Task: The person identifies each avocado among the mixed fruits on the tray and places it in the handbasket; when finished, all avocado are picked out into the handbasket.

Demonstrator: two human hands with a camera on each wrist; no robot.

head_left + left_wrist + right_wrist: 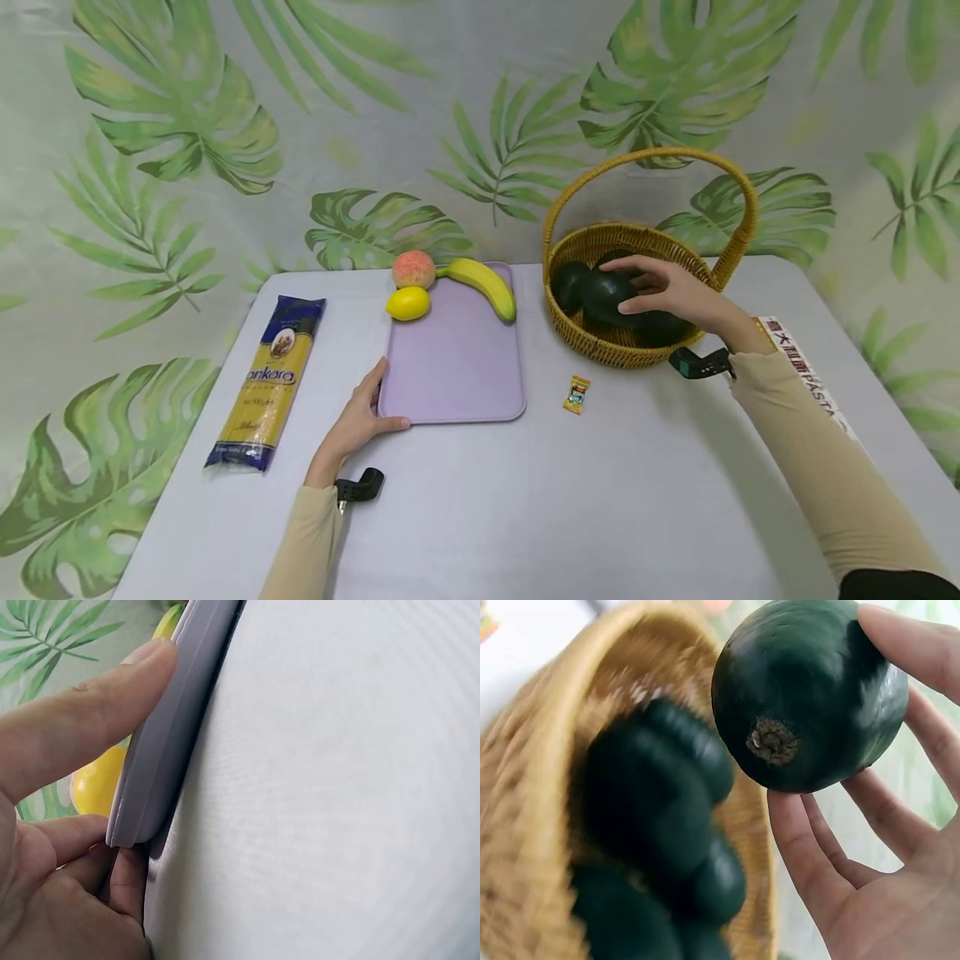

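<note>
In the right wrist view my right hand point(671, 292) grips a dark green avocado point(810, 682) with a brown stem scar, thumb on one side and fingers on the other. In the head view this avocado overlaps the wicker basket point(615, 354), where several more dark avocados point(649, 795) lie. My left hand point(358, 421) holds the near left corner of a lilac tray point(457, 367), its thumb along the front edge and its fingers at the left side. A banana point(480, 283), a lemon point(408, 304) and a peach point(414, 269) lie at the tray's far end.
A blue and yellow pasta packet point(270, 379) lies left of the tray. One small yellow wrapped sweet point(576, 395) is in front of the basket. A pasta package point(798, 367) lies partly behind my right forearm. The basket's tall handle point(652, 153) arches over it.
</note>
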